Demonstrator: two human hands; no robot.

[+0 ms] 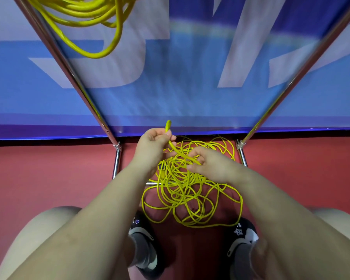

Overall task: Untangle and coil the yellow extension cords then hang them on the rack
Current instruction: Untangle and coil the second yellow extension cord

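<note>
Left hand (150,147): I see it pinching a held strand (178,151) of yellow cord; the strand's tip sticks up past the fingers, its length slanting down-right to the other hand.
Right hand (209,163): fingers curled round the strand's lower end.
Tangle (190,190): below both hands, on the red floor (49,174).
Hung coil (93,19): far above the left hand.
Banner (190,77): large pale letters, unreadable to me.
Rack legs (116,164): flank the hands; shoes (143,239) underneath.
</note>
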